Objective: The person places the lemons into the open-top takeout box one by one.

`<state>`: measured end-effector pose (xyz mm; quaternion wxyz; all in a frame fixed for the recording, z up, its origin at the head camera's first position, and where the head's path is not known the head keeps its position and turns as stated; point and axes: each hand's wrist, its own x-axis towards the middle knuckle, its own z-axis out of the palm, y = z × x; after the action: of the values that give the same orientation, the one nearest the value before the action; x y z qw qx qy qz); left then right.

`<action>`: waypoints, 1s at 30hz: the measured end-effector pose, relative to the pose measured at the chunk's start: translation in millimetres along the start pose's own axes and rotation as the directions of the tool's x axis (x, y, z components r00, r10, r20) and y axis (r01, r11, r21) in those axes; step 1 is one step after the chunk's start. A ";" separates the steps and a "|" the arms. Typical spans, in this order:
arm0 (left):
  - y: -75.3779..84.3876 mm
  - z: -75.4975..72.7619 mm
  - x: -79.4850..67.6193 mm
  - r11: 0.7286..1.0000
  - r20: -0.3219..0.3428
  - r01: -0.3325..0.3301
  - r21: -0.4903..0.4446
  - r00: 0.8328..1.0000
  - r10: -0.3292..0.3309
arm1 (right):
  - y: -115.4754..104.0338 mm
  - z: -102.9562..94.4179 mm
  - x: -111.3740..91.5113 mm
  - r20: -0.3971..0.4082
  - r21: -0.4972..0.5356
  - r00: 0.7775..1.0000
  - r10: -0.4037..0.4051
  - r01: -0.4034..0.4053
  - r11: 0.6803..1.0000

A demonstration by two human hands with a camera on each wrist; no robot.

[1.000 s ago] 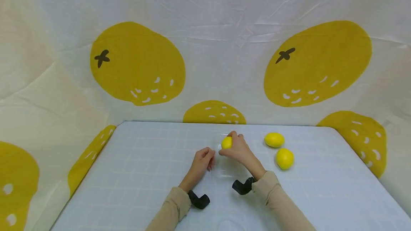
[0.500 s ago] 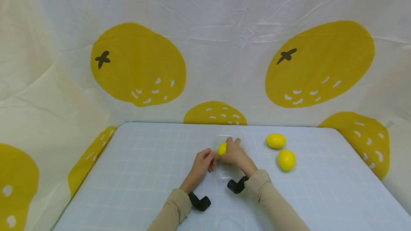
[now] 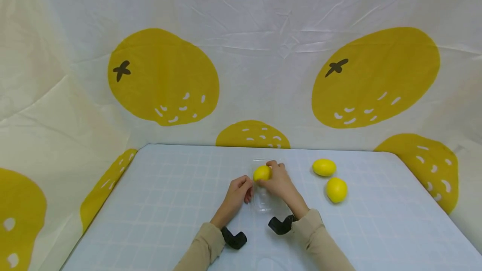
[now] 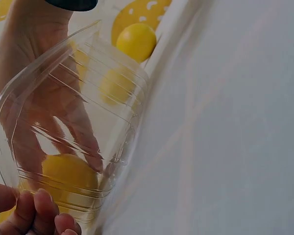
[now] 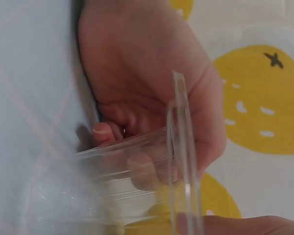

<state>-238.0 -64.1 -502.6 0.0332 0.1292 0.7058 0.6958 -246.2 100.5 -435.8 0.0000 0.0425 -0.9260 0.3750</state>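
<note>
A clear plastic container (image 3: 262,204) stands on the table, its ribbed wall (image 4: 78,117) filling much of the left wrist view. My left hand (image 3: 238,191) pinches its left rim; the curled fingers (image 4: 41,210) show at the bottom of that view. Inside the container's far end is a lemon (image 3: 261,173), seen through the plastic as a yellow shape (image 4: 68,171). My right hand (image 3: 279,183) holds this lemon from the right, thumb on the near side and fingers on the far side. In the right wrist view, the container wall partly covers the left hand (image 5: 147,68).
Two more lemons lie on the table to the right, a far one (image 3: 324,167) and a nearer one (image 3: 337,190). A lemon-print curtain (image 3: 260,74) hangs behind the table (image 3: 180,187). Black wrist cameras (image 3: 281,225) sit under both wrists.
The right hand has lowered its lemon into the container and shifted its grip slightly, so more of the lemon shows. My left hand has stayed at the rim; the two other lemons have not moved.
</note>
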 end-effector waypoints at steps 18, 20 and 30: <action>-1.8 2.6 -2.7 1.000 -0.007 -0.009 0.023 1.000 0.010 | 2.1 -13.2 -23.7 -0.078 0.050 0.997 -0.027 0.030 0.998; -1.6 1.5 -2.7 1.000 -0.012 0.000 0.029 1.000 0.000 | 1.8 -18.5 -26.8 -0.078 0.033 0.996 -0.037 0.039 0.999; -0.7 1.2 0.8 1.000 -0.009 0.015 0.006 1.000 -0.015 | 27.4 -61.1 -40.8 -0.247 0.128 0.929 -0.275 0.313 0.941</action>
<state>-238.5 -62.8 -503.2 0.0348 0.1210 0.7088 0.6940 -209.7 165.7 -412.2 0.1577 0.1382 -0.8690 0.4482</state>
